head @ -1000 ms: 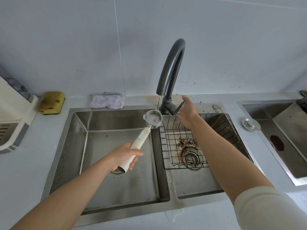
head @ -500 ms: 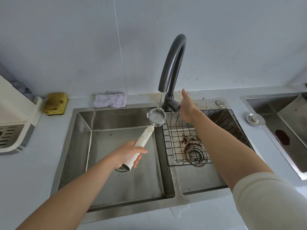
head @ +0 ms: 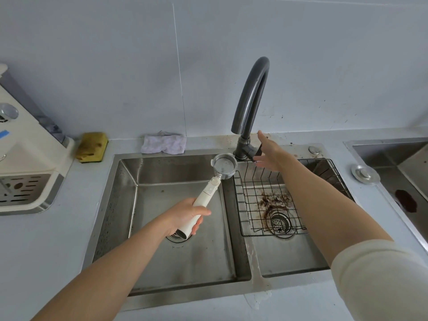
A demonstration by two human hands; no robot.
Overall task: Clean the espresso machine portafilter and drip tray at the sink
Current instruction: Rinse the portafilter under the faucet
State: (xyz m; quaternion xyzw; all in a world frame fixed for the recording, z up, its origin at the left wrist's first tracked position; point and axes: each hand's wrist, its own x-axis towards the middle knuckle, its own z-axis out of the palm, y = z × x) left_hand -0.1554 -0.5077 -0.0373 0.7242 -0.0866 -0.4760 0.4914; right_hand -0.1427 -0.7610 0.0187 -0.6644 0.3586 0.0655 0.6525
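Yellow sponge [head: 92, 147] beside lilac cloth [head: 164, 144] behind basin, round metal stopper [head: 365, 174] on counter

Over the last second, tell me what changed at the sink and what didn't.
The thin stream that ran from the faucet into the portafilter has stopped; no water shows now. The right hand stayed at the faucet lever, fingers now spread open. The left hand kept its grip on the white handle, basket still under the spout. The wire rack, sponge and cloth did not move.
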